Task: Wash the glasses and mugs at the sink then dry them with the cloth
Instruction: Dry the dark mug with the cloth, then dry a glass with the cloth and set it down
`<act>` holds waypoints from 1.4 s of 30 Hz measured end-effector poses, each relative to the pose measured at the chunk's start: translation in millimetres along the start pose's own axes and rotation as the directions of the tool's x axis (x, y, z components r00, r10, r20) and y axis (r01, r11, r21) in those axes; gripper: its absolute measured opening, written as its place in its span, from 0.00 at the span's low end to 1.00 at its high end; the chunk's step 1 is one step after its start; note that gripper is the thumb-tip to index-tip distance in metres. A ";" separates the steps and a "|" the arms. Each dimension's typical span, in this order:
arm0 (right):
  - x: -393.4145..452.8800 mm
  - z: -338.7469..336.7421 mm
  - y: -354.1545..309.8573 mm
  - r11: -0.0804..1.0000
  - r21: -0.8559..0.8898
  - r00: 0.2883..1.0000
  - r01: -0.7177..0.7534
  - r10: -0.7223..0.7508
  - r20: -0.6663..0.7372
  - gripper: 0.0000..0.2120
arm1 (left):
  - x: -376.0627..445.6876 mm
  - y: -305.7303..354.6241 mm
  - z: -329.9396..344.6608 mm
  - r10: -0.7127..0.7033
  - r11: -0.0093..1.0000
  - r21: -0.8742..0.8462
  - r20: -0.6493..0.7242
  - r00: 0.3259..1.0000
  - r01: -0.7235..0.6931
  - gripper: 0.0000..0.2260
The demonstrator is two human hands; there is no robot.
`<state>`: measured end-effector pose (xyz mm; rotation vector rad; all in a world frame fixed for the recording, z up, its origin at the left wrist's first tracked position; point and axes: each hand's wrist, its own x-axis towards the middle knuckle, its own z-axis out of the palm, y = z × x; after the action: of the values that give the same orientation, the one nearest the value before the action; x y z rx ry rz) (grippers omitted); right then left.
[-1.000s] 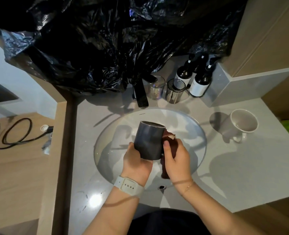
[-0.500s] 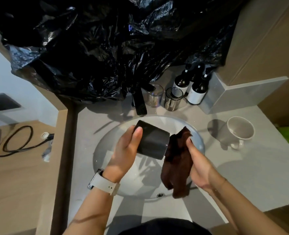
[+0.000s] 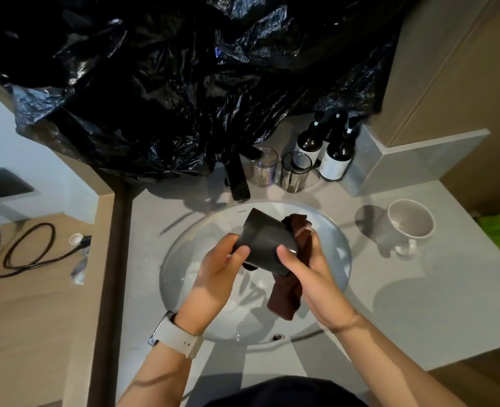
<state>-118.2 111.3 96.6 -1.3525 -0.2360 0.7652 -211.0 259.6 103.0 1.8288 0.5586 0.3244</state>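
Head view: the left hand (image 3: 218, 267) grips the tilted dark grey cylindrical mug (image 3: 265, 240) above the round white sink basin (image 3: 335, 277). The right hand (image 3: 307, 270) thumbs the mug's side, fingers curled around the dark brown cloth (image 3: 290, 292) beside it.

A pale grey stone countertop (image 3: 419, 304) carries a round white sink (image 3: 344, 259) set into it. Behind the basin stand a black faucet (image 3: 237, 180), two clear glasses (image 3: 262, 168) and dark pump bottles (image 3: 337, 157) — a white mug (image 3: 410, 224) sits upright to the right, well apart.
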 end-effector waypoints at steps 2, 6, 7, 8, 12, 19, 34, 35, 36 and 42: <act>0.0 -7.2 -4.1 0.994 -0.097 0.998 -0.043 0.048 0.050 0.24 | -2.9 -6.3 -7.5 -0.023 0.999 -0.043 0.056 0.998 0.026 0.06; 2.9 -31.2 -15.5 0.990 -0.027 0.989 -0.141 0.140 -0.044 0.20 | -5.9 2.9 -31.7 0.038 0.999 -0.006 0.141 0.989 -0.038 0.12; 4.3 -36.0 -17.7 0.986 -0.005 0.983 -0.169 0.168 -0.078 0.20 | -5.9 5.6 -36.2 0.046 0.998 -0.057 0.158 0.986 -0.038 0.17; 5.6 -39.1 -19.8 0.982 -0.005 0.977 -0.190 0.188 -0.103 0.20 | -5.4 7.6 -39.1 0.047 0.997 -0.076 0.168 0.985 -0.034 0.20; 4.8 -48.2 -21.6 0.982 -0.028 0.954 -0.187 0.174 -0.245 0.12 | -3.2 19.4 -26.3 0.068 0.983 0.157 0.156 0.985 -0.093 0.06; -33.1 -89.7 -48.6 0.996 -0.009 0.905 -0.091 0.079 -0.418 0.12 | -11.5 16.5 34.9 0.356 0.855 0.287 0.281 0.891 -0.432 0.14; -43.4 -271.0 -106.0 1.000 -0.007 0.851 -0.026 0.018 -0.524 0.12 | -7.5 33.0 232.8 0.565 0.494 0.382 0.541 0.623 -0.781 0.08; -40.1 -283.1 -109.5 0.999 -0.004 0.857 -0.034 0.027 -0.515 0.12 | -5.6 28.5 245.4 0.581 0.464 0.382 0.549 0.600 -0.799 0.05; -37.3 -294.5 -112.6 0.999 -0.006 0.862 -0.042 0.033 -0.505 0.11 | -4.0 24.0 257.2 0.593 0.439 0.391 0.550 0.588 -0.809 0.02; -19.0 -348.6 -127.7 0.996 -0.031 0.894 -0.080 0.058 -0.444 0.10 | -1.1 29.5 314.4 0.605 0.365 0.493 0.519 0.604 -0.790 0.13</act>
<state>111.9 -177.7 138.6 -1.5493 0.1579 0.4913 -53.8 -4.2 29.5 2.7683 -0.4562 0.4867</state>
